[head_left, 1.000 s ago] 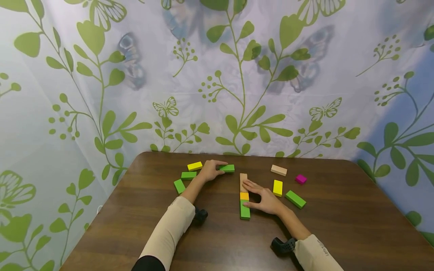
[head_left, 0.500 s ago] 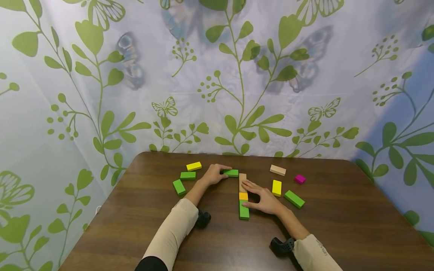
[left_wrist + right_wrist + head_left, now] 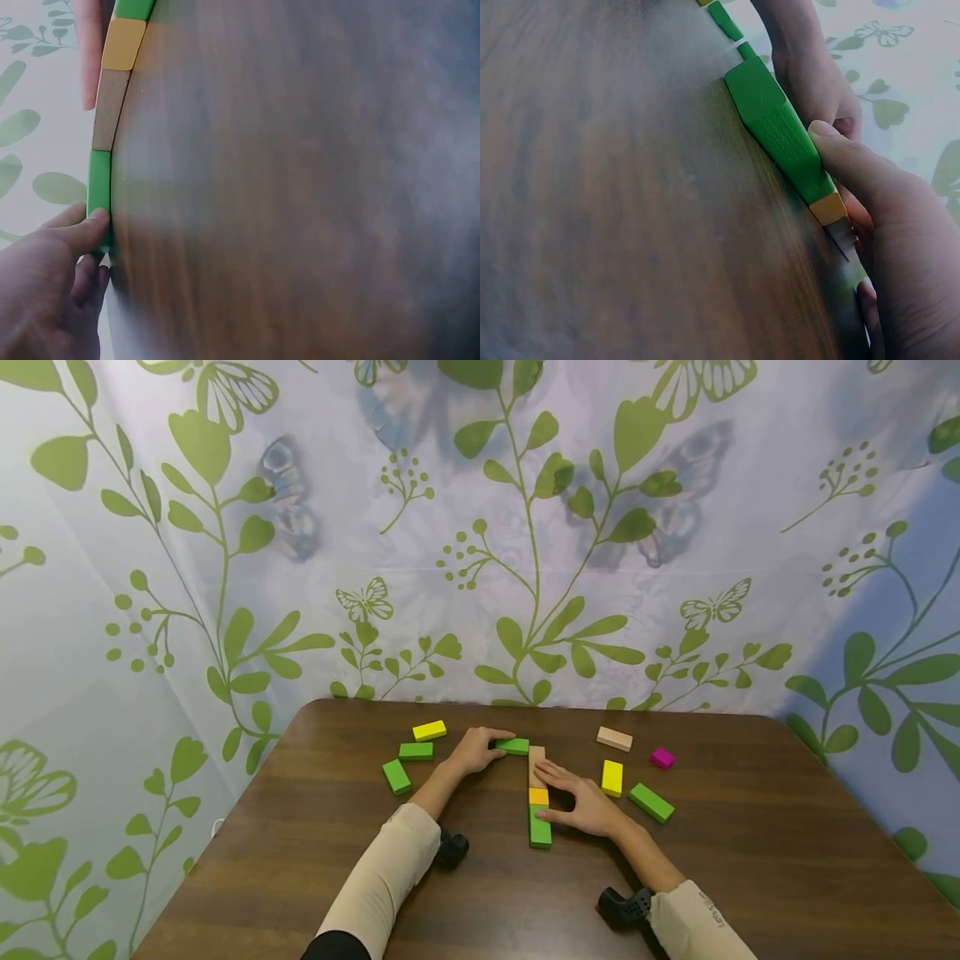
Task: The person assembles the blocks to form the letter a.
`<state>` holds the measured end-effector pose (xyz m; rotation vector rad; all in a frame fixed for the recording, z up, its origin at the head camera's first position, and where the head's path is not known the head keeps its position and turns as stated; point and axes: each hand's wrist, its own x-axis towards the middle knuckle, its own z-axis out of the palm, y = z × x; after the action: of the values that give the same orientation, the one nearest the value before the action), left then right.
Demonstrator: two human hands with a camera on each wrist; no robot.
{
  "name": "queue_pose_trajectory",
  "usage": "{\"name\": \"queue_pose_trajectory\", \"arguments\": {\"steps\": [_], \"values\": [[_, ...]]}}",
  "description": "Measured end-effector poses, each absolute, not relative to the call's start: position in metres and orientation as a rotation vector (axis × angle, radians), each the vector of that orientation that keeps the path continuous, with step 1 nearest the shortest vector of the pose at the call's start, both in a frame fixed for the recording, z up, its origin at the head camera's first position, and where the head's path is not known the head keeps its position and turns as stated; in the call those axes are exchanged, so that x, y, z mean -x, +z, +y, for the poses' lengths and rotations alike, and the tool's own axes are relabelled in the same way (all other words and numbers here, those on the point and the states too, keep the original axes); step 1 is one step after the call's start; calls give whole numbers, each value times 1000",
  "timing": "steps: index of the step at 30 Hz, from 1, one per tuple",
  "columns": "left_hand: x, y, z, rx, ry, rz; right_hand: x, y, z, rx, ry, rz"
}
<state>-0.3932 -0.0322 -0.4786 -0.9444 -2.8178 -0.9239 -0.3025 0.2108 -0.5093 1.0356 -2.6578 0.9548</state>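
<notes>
In the head view my left hand [image 3: 472,751] pinches a green block [image 3: 513,747] between thumb and fingers. The block's right end is at the far end of a plain wooden block [image 3: 536,760]. That wooden block, a short orange block [image 3: 538,796] and another green block [image 3: 540,831] lie end to end in a row. My right hand [image 3: 587,802] is spread along the row's right side, fingertips at the wooden block and thumb on the near green block. In the left wrist view, the left thumb [image 3: 94,225] lies against the held block.
On the left of the dark wooden table [image 3: 315,860] lie a yellow block [image 3: 430,731] and two green blocks [image 3: 397,777]. To the right are a wooden block [image 3: 615,738], a yellow block [image 3: 612,777], a green block [image 3: 651,802] and a magenta block [image 3: 662,757]. A patterned cloth [image 3: 420,543] hangs behind.
My left hand has brought its green block to the right and slightly nearer, up to the wooden block's far end. My right hand has stayed at the row.
</notes>
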Motion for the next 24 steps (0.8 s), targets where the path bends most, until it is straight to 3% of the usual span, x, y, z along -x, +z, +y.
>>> {"name": "queue_pose_trajectory", "arguments": {"steps": [24], "values": [[392,-481,-34,919,-904,-2805,304,-512,212,-1038,957,-2657]]}}
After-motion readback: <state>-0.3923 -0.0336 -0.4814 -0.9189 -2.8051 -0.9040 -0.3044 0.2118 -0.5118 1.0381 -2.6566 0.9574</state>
